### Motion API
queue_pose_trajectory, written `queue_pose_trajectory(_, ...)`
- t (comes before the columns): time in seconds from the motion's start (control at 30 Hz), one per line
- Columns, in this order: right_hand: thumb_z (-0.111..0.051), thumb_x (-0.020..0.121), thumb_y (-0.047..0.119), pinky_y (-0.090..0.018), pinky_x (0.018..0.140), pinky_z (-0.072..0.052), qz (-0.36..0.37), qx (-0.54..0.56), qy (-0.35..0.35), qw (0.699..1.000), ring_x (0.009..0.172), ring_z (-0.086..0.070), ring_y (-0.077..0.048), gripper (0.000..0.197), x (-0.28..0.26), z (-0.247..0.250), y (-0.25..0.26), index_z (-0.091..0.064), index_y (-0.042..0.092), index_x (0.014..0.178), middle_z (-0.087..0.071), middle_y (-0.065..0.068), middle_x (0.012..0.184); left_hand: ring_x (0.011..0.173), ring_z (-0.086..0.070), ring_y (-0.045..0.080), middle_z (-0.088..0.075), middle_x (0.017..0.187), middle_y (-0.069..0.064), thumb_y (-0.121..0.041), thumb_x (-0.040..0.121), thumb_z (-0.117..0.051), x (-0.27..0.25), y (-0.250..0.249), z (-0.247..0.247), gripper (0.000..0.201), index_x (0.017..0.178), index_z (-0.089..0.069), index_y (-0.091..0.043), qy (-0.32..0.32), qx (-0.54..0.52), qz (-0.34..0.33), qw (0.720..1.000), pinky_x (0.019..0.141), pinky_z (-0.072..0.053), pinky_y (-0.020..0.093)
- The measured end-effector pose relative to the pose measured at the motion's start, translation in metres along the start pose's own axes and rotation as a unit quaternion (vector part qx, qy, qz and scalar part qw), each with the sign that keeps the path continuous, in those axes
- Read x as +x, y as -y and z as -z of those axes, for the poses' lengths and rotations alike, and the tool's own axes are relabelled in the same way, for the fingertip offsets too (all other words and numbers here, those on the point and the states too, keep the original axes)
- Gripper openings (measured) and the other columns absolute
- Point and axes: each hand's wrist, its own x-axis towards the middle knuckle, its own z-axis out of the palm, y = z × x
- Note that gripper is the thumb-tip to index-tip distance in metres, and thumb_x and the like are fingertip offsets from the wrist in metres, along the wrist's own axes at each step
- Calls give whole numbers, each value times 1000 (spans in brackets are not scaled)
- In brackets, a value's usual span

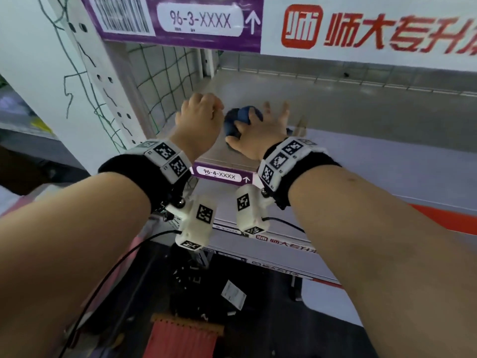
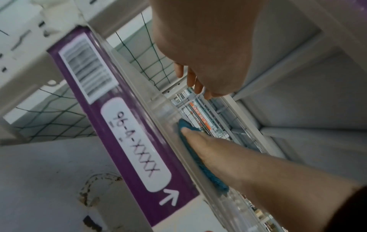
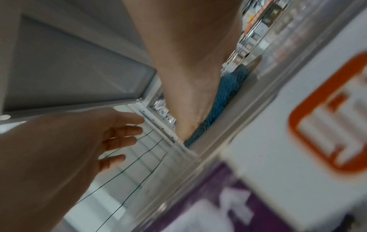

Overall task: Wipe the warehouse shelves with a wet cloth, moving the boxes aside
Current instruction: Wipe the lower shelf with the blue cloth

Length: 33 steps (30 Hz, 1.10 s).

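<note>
My right hand (image 1: pixel 260 135) lay on the blue cloth (image 1: pixel 238 122), pressing it flat against the grey shelf (image 1: pixel 348 117) close to its front edge. The fingers were spread and mostly straight over the cloth, so the grip was wide, with the cloth pinned beneath the palm and bunched up between thumb and forefinger. In the right wrist view the cloth (image 3: pixel 222 100) showed as a ribbed blue strip squeezed between my hand (image 3: pixel 186 78) and the shelf surface, and the picture was blurred. The left wrist view showed the same cloth (image 2: pixel 198 158) under my right thumb, lying along the clear plastic lip (image 2: pixel 158 113) at the shelf's front.

My left hand (image 1: pixel 200 120) hung just beside the cloth on its left, above the shelf near the corner, and held nothing. From the head camera its fingers looked loosely curled downward; from the right wrist camera the left hand (image 3: pixel 83 141) showed its fingers fairly straight and slightly apart, so its grip was relaxed and loose.

A purple label (image 1: pixel 219 174) reading 96-4-XXXX ran along the front edge of this shelf, between my two wrists. A larger purple label (image 1: pixel 180 21) reading 96-3-XXXX was fixed on the shelf above. Green netting (image 1: pixel 160 81) covered the left side of the rack, behind the white perforated upright (image 1: pixel 103 81).
</note>
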Motion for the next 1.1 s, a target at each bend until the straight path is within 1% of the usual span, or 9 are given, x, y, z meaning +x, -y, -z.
queue_pose_trajectory(0.17, -12, 94, 58, -73, 104, 11, -91, -6, 41, 995, 146, 8, -37, 58, 3, -7, -77, -16, 40, 150, -3, 1, 161, 122, -40, 32, -47, 128, 12, -22, 96, -39, 8, -24, -11, 28, 116, -56, -15, 17, -8, -38, 999, 100, -32, 41)
queue_pose_trajectory(0.3, -18, 92, 65, -71, 108, 4, -135, 40, 79, 987, 147, 1, -35, 66, 7, -20, -116, -12, 35, 151, -6, 0, 161, 120, -41, 33, -48, 127, 14, -23, 97, -37, 12, -36, -19, 29, 116, -57, -14, 28, 9, -47, 998, 101, -31, 42)
queue_pose_trajectory(0.43, -38, 87, 59, -54, 108, -30, -146, 205, 35, 967, 132, -36, -38, 74, 9, -34, -124, -29, 13, 144, -32, -17, 149, 118, -41, 34, -49, 124, 15, -22, 97, -36, 11, -44, -29, 30, 116, -57, -12, 53, 6, -54, 997, 100, -32, 41)
queue_pose_trajectory(0.53, -45, 89, 47, -38, 97, -42, -125, 268, -7, 955, 118, -49, -38, 63, -6, -42, -123, -41, 3, 134, -46, -21, 135, 118, -41, 34, -49, 124, 15, -23, 96, -36, 11, -45, -34, 30, 115, -57, -13, 61, 1, -61, 996, 99, -32, 42)
queue_pose_trajectory(0.6, -45, 94, 35, -32, 84, -41, -100, 284, -41, 953, 107, -54, -36, 46, -18, -47, -122, -50, -1, 121, -55, -22, 122, 117, -41, 33, -50, 123, 15, -23, 96, -36, 12, -42, -35, 30, 114, -57, -13, 63, -5, -66, 996, 100, -33, 42)
queue_pose_trajectory(0.67, -40, 97, 31, -32, 80, -41, -82, 281, -55, 955, 103, -55, -35, 38, -33, -49, -115, -54, 0, 112, -59, -22, 115, 116, -42, 34, -50, 122, 15, -22, 96, -36, 12, -35, -35, 29, 112, -58, -13, 65, -7, -65, 996, 99, -33, 42)
queue_pose_trajectory(0.8, -34, 99, 29, -38, 95, -42, -69, 257, -39, 963, 114, -51, -37, 41, -39, -45, -90, -51, 1, 125, -53, -23, 129, 115, -43, 37, -51, 120, 17, -22, 95, -36, 13, -18, -32, 29, 111, -59, -13, 65, 0, -55, 996, 98, -34, 44)
queue_pose_trajectory(0.9, -32, 99, 35, -44, 106, -32, -47, 214, -51, 974, 127, -41, -35, 46, -32, -42, -52, -50, 7, 130, -44, -19, 140, 117, -42, 37, -48, 124, 19, -22, 96, -37, 13, -15, -27, 29, 115, -57, -12, 65, -10, -45, 997, 99, -33, 44)
queue_pose_trajectory(1.1, -29, 98, 46, -49, 110, -21, 32, 192, -69, 978, 132, -34, -32, 46, -43, -30, -15, -48, 27, 134, -39, -8, 146, 119, -41, 36, -48, 125, 19, -19, 95, -38, 14, -36, -30, 28, 113, -58, -10, 63, -37, -56, 996, 101, -32, 40)
